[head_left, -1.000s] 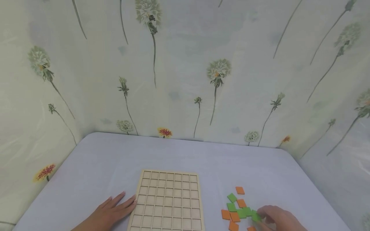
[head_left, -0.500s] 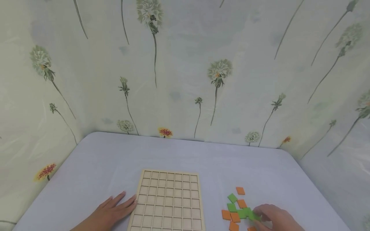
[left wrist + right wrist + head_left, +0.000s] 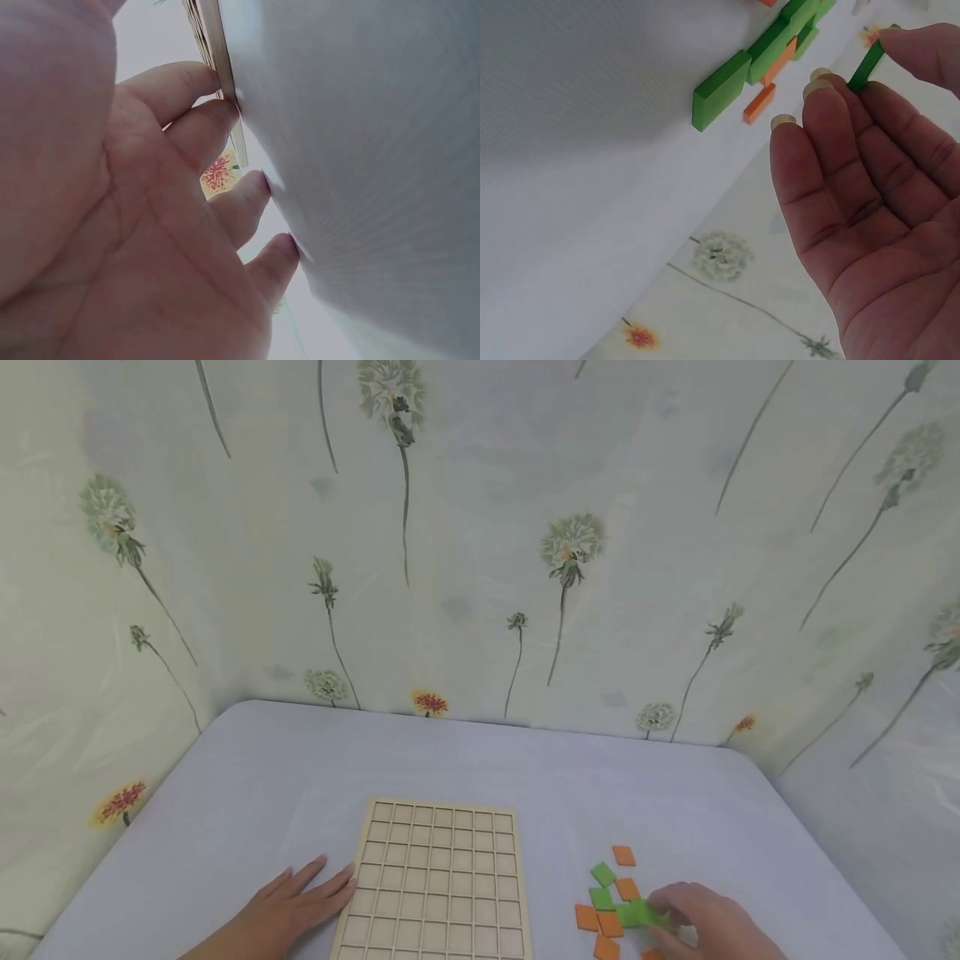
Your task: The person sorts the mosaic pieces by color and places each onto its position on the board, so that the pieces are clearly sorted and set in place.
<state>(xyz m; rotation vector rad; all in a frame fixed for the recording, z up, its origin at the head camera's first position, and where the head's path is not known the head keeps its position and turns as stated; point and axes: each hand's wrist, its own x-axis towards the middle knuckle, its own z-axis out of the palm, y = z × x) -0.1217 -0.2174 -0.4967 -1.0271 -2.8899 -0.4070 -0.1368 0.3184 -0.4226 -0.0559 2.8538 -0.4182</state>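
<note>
A pale wooden board with a grid of square recesses lies on the table. My left hand rests beside it with fingers spread. In the left wrist view, fingertips touch the board's edge and the white tabletop. At the right, my right hand pinches a green square tile between thumb and fingers, lifted off the table. Just left of it lie loose tiles, among them a green tile and an orange tile. A green tile lies nearest in the right wrist view.
Another orange tile lies at the far end of the tile group. One more orange tile is cut off by the bottom frame edge. A flower-printed curtain surrounds the table's back and sides.
My right hand has shifted slightly left and up, and the green tile at its fingers has come along. My left hand and the board stay put.
</note>
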